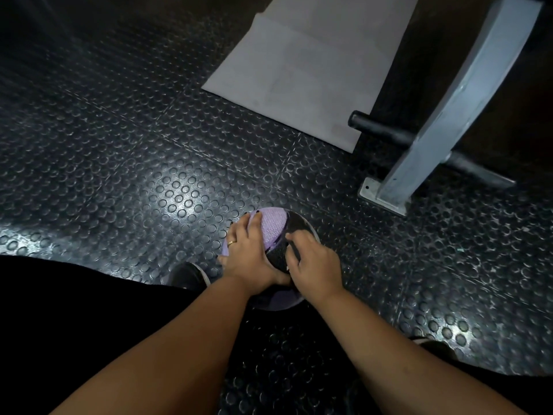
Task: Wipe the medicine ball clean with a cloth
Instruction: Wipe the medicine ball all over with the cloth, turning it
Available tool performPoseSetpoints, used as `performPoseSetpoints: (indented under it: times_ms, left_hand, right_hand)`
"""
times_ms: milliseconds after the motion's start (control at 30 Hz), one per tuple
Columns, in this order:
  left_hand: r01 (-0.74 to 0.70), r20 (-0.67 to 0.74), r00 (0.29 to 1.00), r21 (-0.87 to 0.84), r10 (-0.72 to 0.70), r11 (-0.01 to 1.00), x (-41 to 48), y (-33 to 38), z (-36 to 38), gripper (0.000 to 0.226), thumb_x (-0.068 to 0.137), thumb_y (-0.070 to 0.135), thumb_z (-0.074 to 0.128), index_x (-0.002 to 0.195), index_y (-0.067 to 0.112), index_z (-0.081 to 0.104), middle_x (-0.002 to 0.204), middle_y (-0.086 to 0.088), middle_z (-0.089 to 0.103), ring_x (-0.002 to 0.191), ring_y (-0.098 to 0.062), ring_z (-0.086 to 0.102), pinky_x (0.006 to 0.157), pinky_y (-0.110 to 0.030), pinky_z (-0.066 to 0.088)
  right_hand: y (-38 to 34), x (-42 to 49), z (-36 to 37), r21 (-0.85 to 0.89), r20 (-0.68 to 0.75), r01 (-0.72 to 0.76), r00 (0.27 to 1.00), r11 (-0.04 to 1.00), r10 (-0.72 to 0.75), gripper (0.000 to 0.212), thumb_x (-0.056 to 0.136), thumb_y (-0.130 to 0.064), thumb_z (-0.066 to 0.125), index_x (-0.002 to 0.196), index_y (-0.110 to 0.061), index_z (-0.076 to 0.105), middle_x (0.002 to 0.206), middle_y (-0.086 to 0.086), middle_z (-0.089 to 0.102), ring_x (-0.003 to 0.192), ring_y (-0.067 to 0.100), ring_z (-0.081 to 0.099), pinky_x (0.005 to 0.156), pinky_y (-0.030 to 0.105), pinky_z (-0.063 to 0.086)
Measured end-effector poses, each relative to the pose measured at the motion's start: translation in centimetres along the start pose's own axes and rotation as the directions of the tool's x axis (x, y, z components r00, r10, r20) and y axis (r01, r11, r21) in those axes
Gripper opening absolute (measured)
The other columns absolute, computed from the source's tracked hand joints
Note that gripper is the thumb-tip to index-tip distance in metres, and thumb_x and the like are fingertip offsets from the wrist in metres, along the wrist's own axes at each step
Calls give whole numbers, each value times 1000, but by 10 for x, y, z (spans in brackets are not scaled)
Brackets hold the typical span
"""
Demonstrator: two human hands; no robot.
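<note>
Squarely under the head camera: round purple-and-black textured medicine ball (273, 229), down on the studded black rubber floor (134, 175), just ahead of a dark shoe (187, 275). Left hand (248, 253): lies spread across the ball's left, purple side, fingers straight and apart, pressing rather than gripping. Right hand (314, 265): sits on the black panel at the right, fingers curled and blurred; cannot tell whether pinching a cloth or bare, since no cloth shows plainly. Between the two hands, toward the far side: a bare purple strip, closest to the right fingertips. Being round, offers no long axis; only the seam, running away and slightly rightward. Probably calls for the right hand to sweep leftward over that strip while the left steadies. Beyond, well apart: pale grey flat mat (299, 70) and slanted grey metal post (443, 115).
</note>
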State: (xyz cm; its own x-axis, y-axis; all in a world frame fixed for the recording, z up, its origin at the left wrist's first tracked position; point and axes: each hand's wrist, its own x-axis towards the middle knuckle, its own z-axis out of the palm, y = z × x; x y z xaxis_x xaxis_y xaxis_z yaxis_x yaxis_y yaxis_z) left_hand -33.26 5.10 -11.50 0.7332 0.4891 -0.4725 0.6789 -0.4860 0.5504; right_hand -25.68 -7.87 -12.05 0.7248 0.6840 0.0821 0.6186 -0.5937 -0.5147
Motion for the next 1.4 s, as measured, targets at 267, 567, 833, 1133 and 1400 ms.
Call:
performPoseSetpoints:
  times_ms: [267, 567, 833, 1133, 1400]
  left_hand:
    - [65, -21, 998, 23, -65, 998, 6, 11, 0, 155, 35, 59, 94, 156, 32, 1, 162, 9, -1, 151, -24, -3, 112, -71, 24]
    - [49, -39, 998, 8, -48, 999, 18, 16, -2, 150, 39, 58, 94, 157, 25, 7, 161, -3, 10, 149, -31, 5, 115, -64, 26]
    - [81, -10, 997, 2, -81, 997, 29, 23, -7, 148, 42, 58, 93, 158, 24, 6, 162, -3, 9, 149, -34, 6, 114, -66, 26]
    - [116, -55, 992, -12, -116, 993, 25, 18, 0, 149, 40, 62, 92, 157, 26, 7, 161, -5, 7, 149, -32, 6, 113, -66, 26]
    - [180, -105, 976, -122, -193, 976, 31, 11, -7, 141, 45, 57, 94, 156, 20, 16, 156, -11, 19, 145, -38, 22, 115, -53, 29]
  right_hand:
    - [18, 54, 2, -102, 19, -263, 964, 959, 266, 17, 93, -25, 45, 104, -17, 56, 101, 4, 63, 82, 32, 61, 61, 33, 38]
    - [38, 68, -1, 73, 158, -309, 942, 948, 295, 17, 93, -21, 44, 99, -11, 57, 102, 8, 60, 91, 29, 57, 72, 36, 42]
    - [33, 18, -9, 245, 32, -92, 996, 965, 86, 17, 94, -19, 53, 108, -13, 58, 108, 1, 62, 92, 24, 62, 74, 36, 50]
    - [62, 75, 3, 99, 165, -343, 931, 934, 325, 12, 94, -19, 46, 97, -13, 55, 97, 6, 60, 86, 28, 56, 67, 35, 43]
    - [32, 23, 3, 282, 61, -247, 969, 927, 240, 12, 96, -21, 48, 104, -13, 52, 106, 4, 61, 89, 26, 60, 71, 40, 48]
